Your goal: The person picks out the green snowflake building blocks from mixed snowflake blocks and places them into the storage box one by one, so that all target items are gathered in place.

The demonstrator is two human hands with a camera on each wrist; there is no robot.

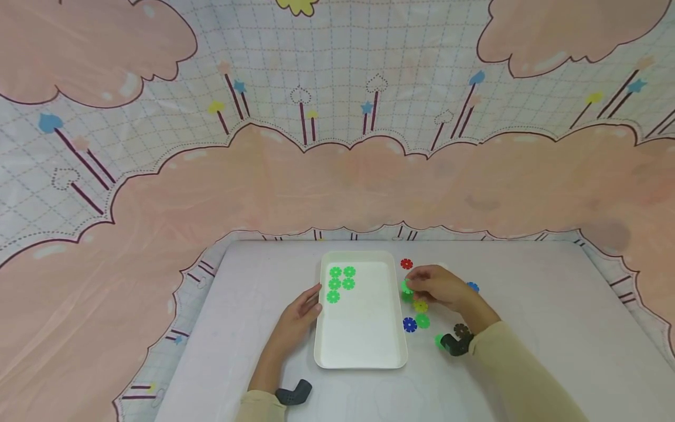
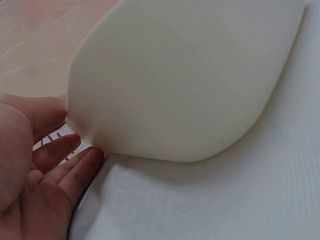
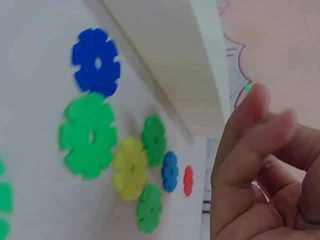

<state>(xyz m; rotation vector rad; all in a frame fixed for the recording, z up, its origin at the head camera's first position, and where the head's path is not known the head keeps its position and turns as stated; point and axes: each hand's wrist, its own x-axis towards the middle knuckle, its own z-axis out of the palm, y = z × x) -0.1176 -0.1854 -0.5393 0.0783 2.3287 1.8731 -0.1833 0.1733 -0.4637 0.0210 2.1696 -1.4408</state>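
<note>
A white rectangular tray (image 1: 364,337) lies on the table with several green flower-shaped snowflake discs (image 1: 334,283) grouped in its upper left part. My left hand (image 1: 295,322) rests against the tray's left side; in the left wrist view its thumb and extended fingertips touch the outer wall (image 2: 165,100). Just past the tray's right edge, my right hand (image 1: 437,287) pinches a green snowflake disc (image 1: 405,286) between thumb and fingers. The right wrist view shows only a green sliver (image 3: 247,88) of it behind a fingertip.
Right of the tray lie loose discs: red (image 1: 406,264), yellow (image 1: 420,306), dark blue (image 1: 409,324), green (image 1: 423,320), brown (image 1: 461,330) and a lighter blue one (image 1: 473,286). Some touch or overlap. A patterned cloth (image 1: 337,187) hangs behind the table.
</note>
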